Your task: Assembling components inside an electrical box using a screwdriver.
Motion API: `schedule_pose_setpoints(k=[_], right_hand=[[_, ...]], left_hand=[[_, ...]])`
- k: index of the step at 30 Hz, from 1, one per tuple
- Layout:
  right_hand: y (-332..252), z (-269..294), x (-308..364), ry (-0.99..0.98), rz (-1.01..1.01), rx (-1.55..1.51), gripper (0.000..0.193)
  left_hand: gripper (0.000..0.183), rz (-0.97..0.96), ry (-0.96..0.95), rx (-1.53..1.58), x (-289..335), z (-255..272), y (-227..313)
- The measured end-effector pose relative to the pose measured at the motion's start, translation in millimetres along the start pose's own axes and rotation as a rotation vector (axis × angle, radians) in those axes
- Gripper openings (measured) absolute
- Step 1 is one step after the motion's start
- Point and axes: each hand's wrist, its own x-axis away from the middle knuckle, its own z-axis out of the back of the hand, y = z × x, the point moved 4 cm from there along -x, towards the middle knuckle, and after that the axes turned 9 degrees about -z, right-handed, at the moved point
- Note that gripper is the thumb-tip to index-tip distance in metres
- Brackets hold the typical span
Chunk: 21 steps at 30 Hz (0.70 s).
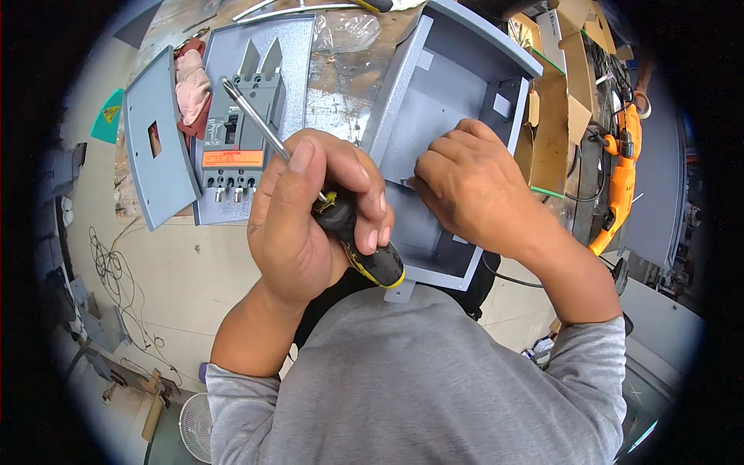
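My left hand (283, 213) is closed around a screwdriver (380, 266) with a black and yellow handle. Its metal shaft points up and to the left, and the tip lies in front of a grey moulded-case circuit breaker (267, 101) with an orange label. Over the inside of an open grey metal enclosure (449, 93), my right hand (484, 194) has its fingers curled down and pinched. Whatever those fingertips hold, if anything, is hidden. The breaker rests on a grey metal panel (293, 50), beside a smaller grey plate (160, 182) with a rectangular cutout.
Crumpled clear plastic (349, 32) lies on the worn worktable. Pink and red cloth (192, 89) sits behind the cutout plate. At right are open cardboard boxes (550, 136) and an orange power tool (622, 182). Loose cable (116, 275) and a white fan (196, 426) are at lower left.
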Motion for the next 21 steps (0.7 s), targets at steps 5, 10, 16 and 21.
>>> schedule_pose_setpoints(k=[5, 10, 16, 21], right_hand=[[-3.1, 0.8, -3.9, 0.010, 0.026, 0.107, 0.013], [-3.4, -0.7, -0.6, 0.044, -0.018, 0.101, 0.026], [-5.2, -8.3, 3.0, 0.055, -0.042, 0.111, 0.028], [-3.9, -1.2, 4.9, 0.016, -0.044, 0.049, 0.028]], left_hand=[[0.040, -0.006, -0.010, -0.031, -1.9, -3.0, 2.1], [0.040, 0.000, 0.002, -0.028, -0.7, -2.2, 1.4], [0.039, 0.012, 0.008, -0.042, 5.5, 2.1, 0.1], [0.039, 0.033, 0.024, -0.051, 10.1, 1.5, 1.9]])
